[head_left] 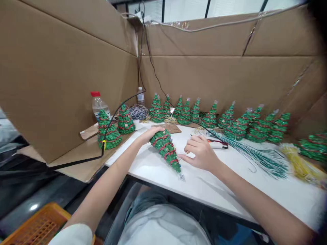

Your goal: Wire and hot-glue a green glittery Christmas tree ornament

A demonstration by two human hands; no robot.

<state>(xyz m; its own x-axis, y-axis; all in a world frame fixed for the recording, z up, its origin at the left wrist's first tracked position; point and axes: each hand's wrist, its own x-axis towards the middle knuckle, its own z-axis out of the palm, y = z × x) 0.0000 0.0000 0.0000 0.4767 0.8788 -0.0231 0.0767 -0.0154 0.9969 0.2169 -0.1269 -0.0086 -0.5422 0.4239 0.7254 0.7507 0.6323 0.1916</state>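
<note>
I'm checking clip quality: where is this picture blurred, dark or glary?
In the head view, the yellow bundle at right is blurred; the top-right corner is dark; a bright glint shows at lower left; a soft shadow falls on the white table; the tree under the left hand looks clearer.

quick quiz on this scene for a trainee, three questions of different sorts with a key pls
1. Which hand grips the wide end of the tilted tree? a) right b) left c) both
2. Fill in: the bundle beside the green strands is ____ in colour.
3. True or false: the red-capped bottle stands to the right of the green strands.

Key: 1 b, the left hand; 2 yellow; 3 false.
</note>
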